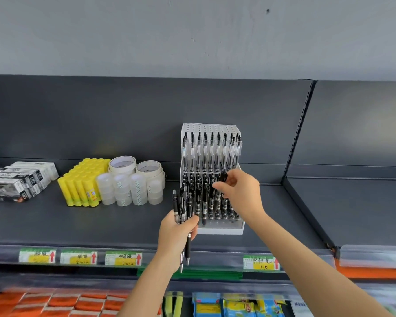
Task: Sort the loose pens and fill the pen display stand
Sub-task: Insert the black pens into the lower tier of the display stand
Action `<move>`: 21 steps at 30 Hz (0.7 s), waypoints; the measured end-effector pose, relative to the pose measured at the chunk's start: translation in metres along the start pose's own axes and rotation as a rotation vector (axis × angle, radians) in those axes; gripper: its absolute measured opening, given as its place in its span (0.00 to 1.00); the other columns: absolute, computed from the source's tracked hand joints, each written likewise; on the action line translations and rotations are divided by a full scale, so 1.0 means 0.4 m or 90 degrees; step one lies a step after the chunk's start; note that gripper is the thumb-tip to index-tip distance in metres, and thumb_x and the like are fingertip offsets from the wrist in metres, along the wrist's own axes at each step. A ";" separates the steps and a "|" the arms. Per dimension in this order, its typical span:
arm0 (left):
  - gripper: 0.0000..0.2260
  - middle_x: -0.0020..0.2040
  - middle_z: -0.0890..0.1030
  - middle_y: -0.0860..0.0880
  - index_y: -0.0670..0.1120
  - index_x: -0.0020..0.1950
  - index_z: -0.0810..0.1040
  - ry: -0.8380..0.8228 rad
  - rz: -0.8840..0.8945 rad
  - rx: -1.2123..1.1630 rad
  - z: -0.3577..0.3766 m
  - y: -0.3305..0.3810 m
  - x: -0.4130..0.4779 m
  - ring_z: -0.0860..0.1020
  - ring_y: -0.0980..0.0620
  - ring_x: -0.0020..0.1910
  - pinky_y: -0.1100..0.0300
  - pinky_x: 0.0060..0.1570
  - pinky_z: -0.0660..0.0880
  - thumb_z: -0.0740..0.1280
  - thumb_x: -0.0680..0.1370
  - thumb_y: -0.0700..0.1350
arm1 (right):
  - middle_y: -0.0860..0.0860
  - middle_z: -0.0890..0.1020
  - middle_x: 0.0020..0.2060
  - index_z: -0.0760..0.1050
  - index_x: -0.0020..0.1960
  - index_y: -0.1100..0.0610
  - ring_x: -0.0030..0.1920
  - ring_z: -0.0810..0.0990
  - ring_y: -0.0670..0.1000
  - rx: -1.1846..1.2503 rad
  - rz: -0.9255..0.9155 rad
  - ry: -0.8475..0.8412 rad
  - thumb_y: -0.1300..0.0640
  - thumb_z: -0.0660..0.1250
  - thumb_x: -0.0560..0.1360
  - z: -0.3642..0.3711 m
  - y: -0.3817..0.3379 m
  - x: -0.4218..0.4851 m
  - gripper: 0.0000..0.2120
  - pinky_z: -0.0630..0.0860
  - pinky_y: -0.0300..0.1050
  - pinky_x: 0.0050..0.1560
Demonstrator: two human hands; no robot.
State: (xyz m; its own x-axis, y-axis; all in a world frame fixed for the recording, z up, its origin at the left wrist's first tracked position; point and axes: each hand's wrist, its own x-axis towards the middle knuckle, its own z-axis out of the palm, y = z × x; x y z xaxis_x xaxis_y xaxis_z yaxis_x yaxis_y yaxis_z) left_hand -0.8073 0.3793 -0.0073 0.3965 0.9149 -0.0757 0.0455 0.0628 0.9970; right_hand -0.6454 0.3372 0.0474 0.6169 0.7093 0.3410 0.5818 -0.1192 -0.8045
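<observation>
thumb + index of right hand (238,191) pinch the top end of one black pen (223,177) at the right side of the stand's lower tier. can't tell if its tip is in a hole yet, as the hand covers that part. left hand (176,232) is clenched round a bundle of loose pens (183,208), all black, tops up, tips poking out below the hand. it's held just in front of the stand's left-front corner.

pen display stand (220,231) is white + stepped, and sits on the dark shelf (78,225). upper tier (212,152) looks full w/ clear-barrel pens, black caps. lower tier (204,197) holds black pens like the bundle and looks well stocked on the left. its right part is behind the hand.

step in hand, prob: seat this one pen in a lower-tier hole. to do it well:
- keep the pen upright, line the tip up w/ a free hole, then go straight down so neighbours aren't knocked askew.
- match type: black ones go w/ the black row, not up w/ the clear ones.
- keep the bundle off the front row, since its tops are near enough to snag.
- ease the left grip only enough to draw the next pen, else the lot may slip.

further left on the shelf, well apart: tape rolls (133,179), yellow glue sticks (82,184), boxes (16,179).
</observation>
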 end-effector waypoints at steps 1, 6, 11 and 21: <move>0.06 0.29 0.76 0.43 0.40 0.43 0.71 -0.001 0.006 0.007 -0.003 0.000 0.000 0.73 0.48 0.31 0.54 0.43 0.73 0.68 0.76 0.38 | 0.54 0.80 0.34 0.74 0.40 0.61 0.36 0.78 0.56 -0.029 -0.010 -0.006 0.52 0.74 0.70 0.010 0.003 -0.001 0.14 0.76 0.50 0.40; 0.07 0.29 0.75 0.43 0.41 0.41 0.70 -0.002 0.013 0.003 -0.023 0.002 0.003 0.72 0.49 0.32 0.56 0.40 0.72 0.68 0.75 0.36 | 0.54 0.80 0.34 0.75 0.41 0.61 0.37 0.79 0.55 -0.065 -0.006 -0.013 0.50 0.74 0.70 0.038 0.016 0.006 0.15 0.77 0.51 0.41; 0.04 0.32 0.76 0.40 0.38 0.47 0.73 -0.004 -0.010 -0.048 -0.029 -0.004 0.002 0.71 0.48 0.32 0.58 0.35 0.72 0.68 0.76 0.35 | 0.55 0.81 0.33 0.75 0.41 0.61 0.36 0.80 0.55 -0.073 0.015 -0.029 0.50 0.74 0.70 0.057 0.029 0.012 0.15 0.78 0.51 0.40; 0.06 0.34 0.77 0.39 0.37 0.49 0.73 0.005 -0.019 -0.076 -0.028 -0.013 0.004 0.74 0.46 0.35 0.48 0.43 0.75 0.68 0.76 0.34 | 0.51 0.74 0.29 0.69 0.41 0.59 0.32 0.73 0.52 -0.199 0.036 -0.117 0.50 0.71 0.73 0.090 0.057 -0.011 0.16 0.67 0.41 0.29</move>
State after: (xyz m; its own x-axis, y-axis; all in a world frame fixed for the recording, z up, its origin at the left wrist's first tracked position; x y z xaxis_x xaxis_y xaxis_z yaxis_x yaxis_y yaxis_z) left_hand -0.8174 0.3848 -0.0126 0.3895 0.9150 -0.1051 -0.0527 0.1361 0.9893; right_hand -0.6538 0.3564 0.0103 0.5637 0.8053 0.1835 0.7005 -0.3484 -0.6228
